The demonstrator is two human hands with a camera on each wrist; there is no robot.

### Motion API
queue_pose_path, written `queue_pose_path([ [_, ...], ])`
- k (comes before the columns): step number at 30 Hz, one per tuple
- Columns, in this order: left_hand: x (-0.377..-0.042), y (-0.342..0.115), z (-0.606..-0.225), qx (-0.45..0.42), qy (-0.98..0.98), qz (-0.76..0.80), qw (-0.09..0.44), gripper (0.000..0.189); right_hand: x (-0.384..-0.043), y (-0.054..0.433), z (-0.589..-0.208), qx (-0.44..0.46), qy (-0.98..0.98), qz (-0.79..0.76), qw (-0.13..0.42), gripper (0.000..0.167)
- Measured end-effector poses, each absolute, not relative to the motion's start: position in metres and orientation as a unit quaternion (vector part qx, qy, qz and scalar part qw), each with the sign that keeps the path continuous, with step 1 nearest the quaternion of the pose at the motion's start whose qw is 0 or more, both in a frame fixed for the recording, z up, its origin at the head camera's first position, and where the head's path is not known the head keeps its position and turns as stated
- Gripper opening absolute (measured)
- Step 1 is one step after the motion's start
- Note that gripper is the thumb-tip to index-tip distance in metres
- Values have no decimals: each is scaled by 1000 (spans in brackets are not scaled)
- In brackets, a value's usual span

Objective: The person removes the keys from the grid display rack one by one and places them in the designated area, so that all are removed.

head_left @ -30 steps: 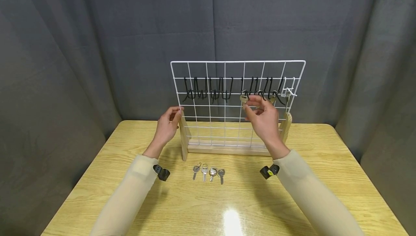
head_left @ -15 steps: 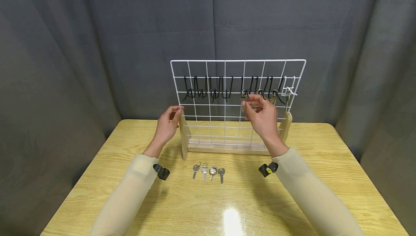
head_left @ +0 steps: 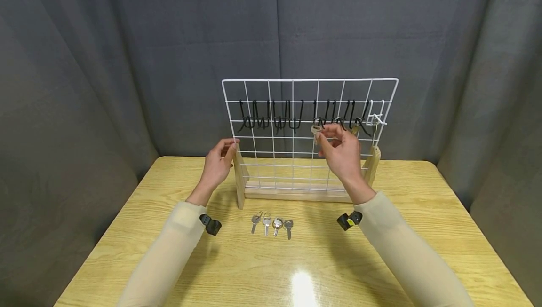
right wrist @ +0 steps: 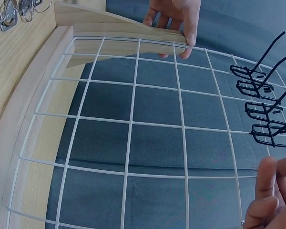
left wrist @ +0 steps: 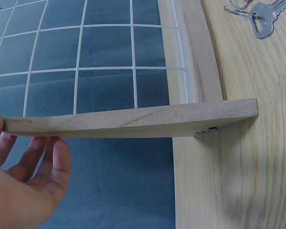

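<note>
A white wire grid rack (head_left: 279, 91) stands on a wooden base, with a row of black hooks (head_left: 271, 118) across it. My right hand (head_left: 340, 149) pinches a silver key (head_left: 315, 129) up against a black hook (head_left: 318, 120) right of the rack's middle. My left hand (head_left: 218, 161) grips the rack's left wooden upright (head_left: 239, 175). In the right wrist view, the left hand's fingers (right wrist: 174, 14) curl over the upright's end (right wrist: 119, 29), and the right hand's fingertips (right wrist: 271, 195) sit below the hooks (right wrist: 262, 95). The left wrist view shows the upright (left wrist: 133, 121) above the left hand's fingers (left wrist: 33, 167).
Several keys (head_left: 272, 224) lie in a row on the yellow wooden table (head_left: 423, 213) in front of the rack, also seen as keys (left wrist: 260, 19) in the left wrist view. A white hook (head_left: 376, 119) hangs at the rack's right end. Grey curtains close in the back and sides.
My right hand has shifted a little to the left with the key, keeping it at the hook. The left hand has stayed on the upright.
</note>
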State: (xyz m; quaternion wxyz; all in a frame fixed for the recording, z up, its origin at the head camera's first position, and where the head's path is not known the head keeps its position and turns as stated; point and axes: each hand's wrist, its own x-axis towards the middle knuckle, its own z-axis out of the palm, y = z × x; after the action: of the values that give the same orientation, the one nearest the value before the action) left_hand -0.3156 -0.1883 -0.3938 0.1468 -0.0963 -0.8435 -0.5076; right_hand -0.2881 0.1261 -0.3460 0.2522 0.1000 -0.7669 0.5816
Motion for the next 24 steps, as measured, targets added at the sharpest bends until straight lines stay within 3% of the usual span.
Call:
queue_pose_path([
  [24, -317, -189, -394, -98, -839, -513, 149, 35, -275, 130, -348, 134, -727, 617, 270, 22],
])
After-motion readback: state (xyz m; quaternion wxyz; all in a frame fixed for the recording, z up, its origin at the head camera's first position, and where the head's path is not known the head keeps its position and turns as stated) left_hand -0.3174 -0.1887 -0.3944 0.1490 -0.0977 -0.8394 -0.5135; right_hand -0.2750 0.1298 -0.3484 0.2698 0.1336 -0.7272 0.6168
